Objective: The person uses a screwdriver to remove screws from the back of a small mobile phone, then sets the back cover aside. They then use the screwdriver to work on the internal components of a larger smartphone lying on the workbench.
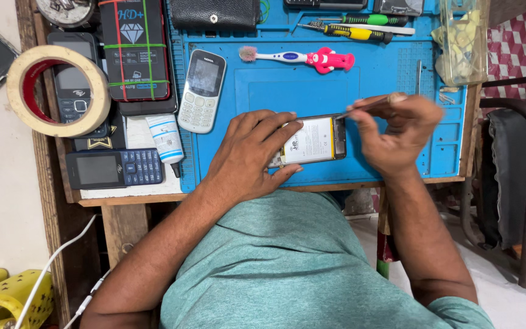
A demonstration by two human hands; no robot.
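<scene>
An opened smartphone (313,140) with a white battery showing lies on the blue work mat (263,91). My left hand (248,155) presses down on its left end, fingers spread over the case. My right hand (397,134) holds a thin metal tool (360,108) like a pen. The tool's tip touches the phone's upper right corner.
A white keypad phone (201,90), a glue tube (167,139), a blue keypad phone (114,168), a roll of tape (58,90) and a boxed screen protector (134,49) lie left. A pink toothbrush (302,59) and screwdrivers (351,30) lie behind. A clear plastic container (464,39) stands right.
</scene>
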